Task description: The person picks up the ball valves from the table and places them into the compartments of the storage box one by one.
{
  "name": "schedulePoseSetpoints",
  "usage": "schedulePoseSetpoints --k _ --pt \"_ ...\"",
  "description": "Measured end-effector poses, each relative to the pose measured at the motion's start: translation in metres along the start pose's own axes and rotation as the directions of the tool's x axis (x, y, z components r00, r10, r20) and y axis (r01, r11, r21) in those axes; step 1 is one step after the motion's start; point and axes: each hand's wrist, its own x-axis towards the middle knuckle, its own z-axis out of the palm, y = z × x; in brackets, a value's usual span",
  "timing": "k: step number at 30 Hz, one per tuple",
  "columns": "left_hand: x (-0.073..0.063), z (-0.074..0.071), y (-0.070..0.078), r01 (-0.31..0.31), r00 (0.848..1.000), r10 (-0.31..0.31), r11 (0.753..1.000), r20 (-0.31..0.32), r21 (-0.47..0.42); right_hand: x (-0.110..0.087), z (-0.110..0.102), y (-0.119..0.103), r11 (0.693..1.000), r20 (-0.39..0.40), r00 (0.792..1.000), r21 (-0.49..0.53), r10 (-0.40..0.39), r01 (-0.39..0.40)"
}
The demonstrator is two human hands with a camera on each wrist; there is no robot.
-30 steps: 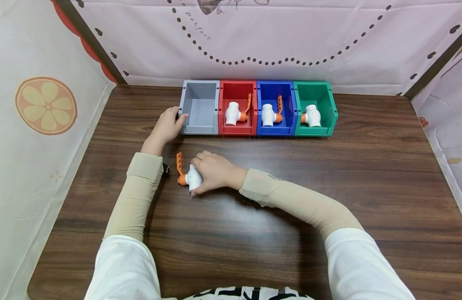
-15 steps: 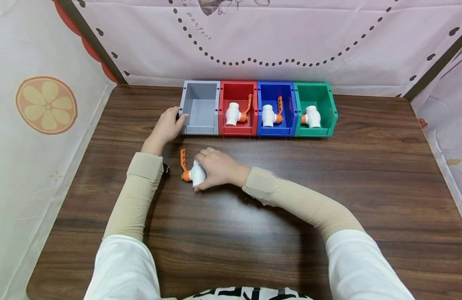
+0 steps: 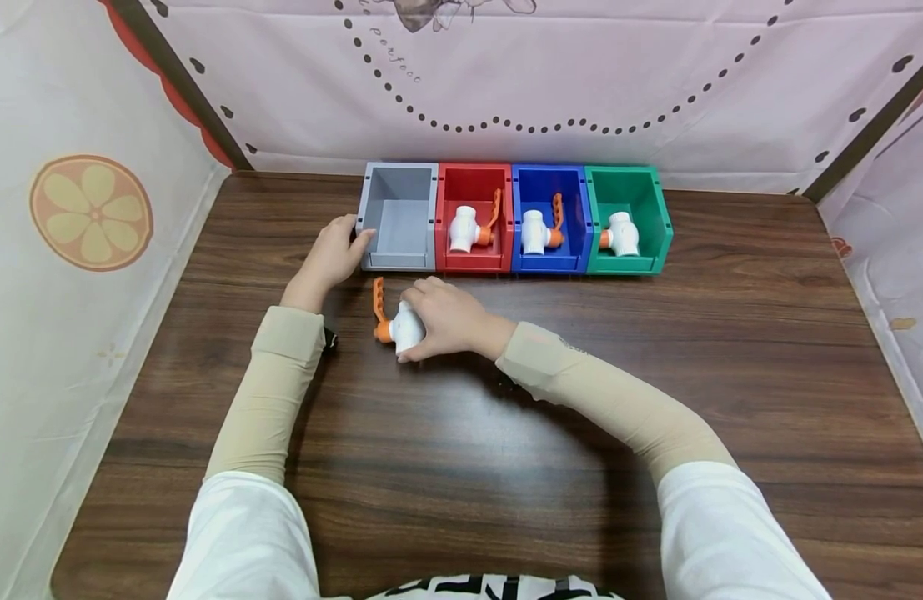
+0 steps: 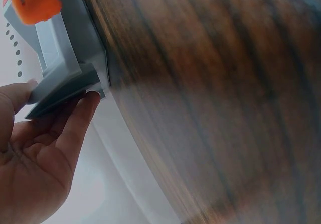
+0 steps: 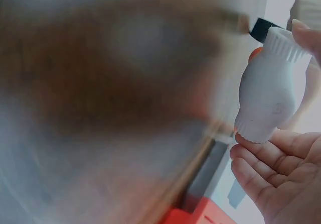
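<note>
My right hand [image 3: 452,318] holds a white ball valve [image 3: 408,327] across its two ends, over the table in front of the bins. Its orange handle [image 3: 379,298] points away toward the grey bin. In the right wrist view, the thumb is at the ribbed upper end of the white valve body [image 5: 271,91], with fingertips [image 5: 243,148] at the lower end. My left hand [image 3: 332,252] grips the left wall of the grey bin [image 3: 399,261]. In the left wrist view, the thumb [image 4: 20,94] lies on one side of that wall and the fingers lie on the other.
Right of the grey bin, a red bin [image 3: 473,262], a blue bin [image 3: 549,263] and a green bin [image 3: 624,265] stand in a row, each holding one similar valve. Printed cloth [image 3: 551,75] hangs behind the wooden table [image 3: 731,333].
My right hand has carried the ball valve away from me and slightly right, closer to the bins. My left hand stays at the grey bin.
</note>
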Motion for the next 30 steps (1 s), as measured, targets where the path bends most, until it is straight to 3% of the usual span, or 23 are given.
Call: schedulePoseSetpoints --k 9,30 --pt "-0.001 0.0 0.001 -0.004 1.0 0.004 1.0 -0.003 0.003 0.003 -0.019 0.008 1.0 -0.067 0.998 -0.021 0.004 -0.005" --pt "0.002 -0.001 -0.001 0.001 1.0 -0.002 1.0 0.01 0.019 0.027 -0.062 0.022 0.999 -0.106 0.993 -0.018 0.049 -0.051"
